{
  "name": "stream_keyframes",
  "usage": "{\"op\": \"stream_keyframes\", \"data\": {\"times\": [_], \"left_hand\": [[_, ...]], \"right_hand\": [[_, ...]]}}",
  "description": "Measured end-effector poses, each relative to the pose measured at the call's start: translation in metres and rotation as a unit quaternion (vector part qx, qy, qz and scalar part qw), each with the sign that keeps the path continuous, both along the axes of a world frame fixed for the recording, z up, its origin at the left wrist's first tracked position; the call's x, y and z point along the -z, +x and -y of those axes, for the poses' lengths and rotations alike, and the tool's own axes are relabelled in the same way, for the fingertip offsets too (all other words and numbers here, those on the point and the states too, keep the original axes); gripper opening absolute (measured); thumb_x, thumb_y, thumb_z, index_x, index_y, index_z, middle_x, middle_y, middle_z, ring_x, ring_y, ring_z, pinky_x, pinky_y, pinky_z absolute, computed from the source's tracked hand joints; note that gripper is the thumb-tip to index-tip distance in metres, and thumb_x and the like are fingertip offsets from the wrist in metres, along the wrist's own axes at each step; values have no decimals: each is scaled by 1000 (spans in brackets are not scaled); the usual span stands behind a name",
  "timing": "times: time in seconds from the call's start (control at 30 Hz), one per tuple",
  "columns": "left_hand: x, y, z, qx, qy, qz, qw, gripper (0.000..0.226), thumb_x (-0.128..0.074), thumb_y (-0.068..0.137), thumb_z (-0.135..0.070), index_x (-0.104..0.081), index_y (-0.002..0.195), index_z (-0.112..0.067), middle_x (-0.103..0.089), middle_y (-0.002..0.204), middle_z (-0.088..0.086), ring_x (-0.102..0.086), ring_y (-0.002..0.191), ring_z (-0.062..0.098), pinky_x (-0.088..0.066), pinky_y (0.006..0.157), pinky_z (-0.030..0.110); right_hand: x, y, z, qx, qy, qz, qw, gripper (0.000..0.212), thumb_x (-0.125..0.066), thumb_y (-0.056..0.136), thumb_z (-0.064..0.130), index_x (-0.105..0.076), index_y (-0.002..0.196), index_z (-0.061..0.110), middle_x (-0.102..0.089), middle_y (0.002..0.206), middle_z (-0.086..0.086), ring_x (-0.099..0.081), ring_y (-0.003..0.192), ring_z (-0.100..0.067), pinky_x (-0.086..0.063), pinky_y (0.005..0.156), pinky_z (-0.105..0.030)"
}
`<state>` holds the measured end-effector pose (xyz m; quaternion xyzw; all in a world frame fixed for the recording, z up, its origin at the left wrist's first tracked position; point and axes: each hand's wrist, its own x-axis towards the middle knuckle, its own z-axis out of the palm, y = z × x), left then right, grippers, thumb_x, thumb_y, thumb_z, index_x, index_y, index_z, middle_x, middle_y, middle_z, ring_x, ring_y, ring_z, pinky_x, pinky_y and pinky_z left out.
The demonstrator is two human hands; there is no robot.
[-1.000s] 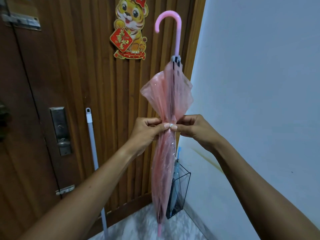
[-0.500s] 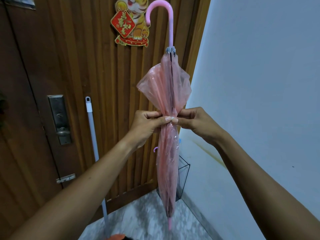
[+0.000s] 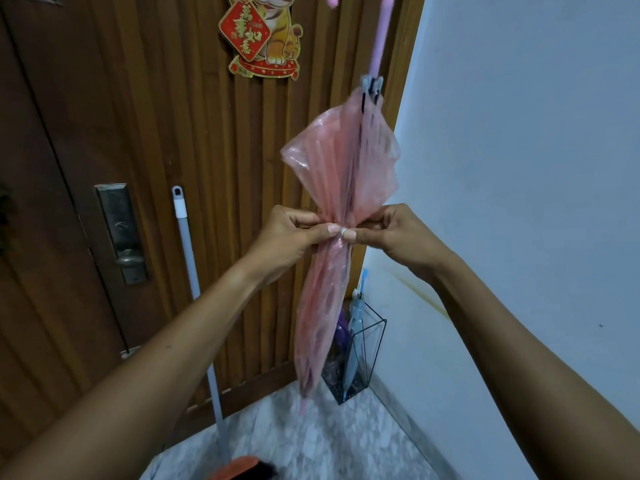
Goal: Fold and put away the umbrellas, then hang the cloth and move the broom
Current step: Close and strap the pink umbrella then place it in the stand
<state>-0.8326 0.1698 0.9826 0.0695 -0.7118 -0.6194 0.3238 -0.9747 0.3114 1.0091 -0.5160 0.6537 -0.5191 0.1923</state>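
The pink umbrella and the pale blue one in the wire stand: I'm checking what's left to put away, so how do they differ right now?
The pink umbrella is held in the air, pinched at its middle by the left hand and right hand; the pale blue umbrella stands in the wire stand, untouched. The pink one's canopy flares loosely above the pinch; the blue one looks slimmer. Both are closed and roughly upright.

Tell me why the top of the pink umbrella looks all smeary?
In the head view, the umbrella handle is motion-blurred and cut off by the top edge, while the left hand, right hand and broom look sharper; the wide lens bends the door edges.
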Motion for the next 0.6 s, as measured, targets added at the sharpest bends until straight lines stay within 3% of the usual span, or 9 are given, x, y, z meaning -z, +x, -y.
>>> {"op": "stream_keyframes", "data": {"times": [0.13,0.23,0.3,0.37,0.47,0.6], "left_hand": [[8,-4,11,88,15,67,994,18,-67,93,-18,-77,83,-7,-75,81,5,-71,86,16,-56,89,39],[14,-17,14,87,83,66,991,38,-66,94,-27,-69,103,10,-75,95,14,-72,87,19,-56,77,31],[15,-33,11,53,80,54,994,30,-70,92,-24,-73,103,4,-76,99,16,-73,89,24,-57,74,32],[12,-51,7,40,90,35,995,18,-71,91,-18,-76,97,-2,-78,89,13,-74,82,22,-59,74,32],[6,-80,4,40,95,11,995,11,-72,89,-12,-74,97,-4,-73,66,-4,-71,66,10,-59,69,26],[17,-131,9,59,145,10,988,18,-72,90,-17,-73,105,-7,-77,81,6,-75,77,20,-60,82,37]], "right_hand": [[16,-9,-3,16,43,37,998,26,-77,87,14,-74,110,4,-79,102,-6,-74,97,-15,-57,88,-31],[25,-18,-3,48,58,12,997,26,-81,84,22,-76,101,3,-79,95,-8,-74,85,-12,-54,78,-27],[27,-23,-2,63,54,-8,997,22,-81,83,20,-77,97,4,-79,89,-7,-73,78,-11,-53,69,-21],[26,-32,-3,86,40,3,996,20,-81,84,21,-76,96,5,-78,88,-14,-73,74,-17,-57,66,-24],[24,-52,-5,103,20,35,994,25,-78,88,25,-74,105,7,-77,96,-15,-76,81,-24,-63,73,-32],[33,-87,1,124,6,72,990,33,-70,94,34,-71,110,6,-78,100,-9,-77,89,-26,-62,81,-37]]}}
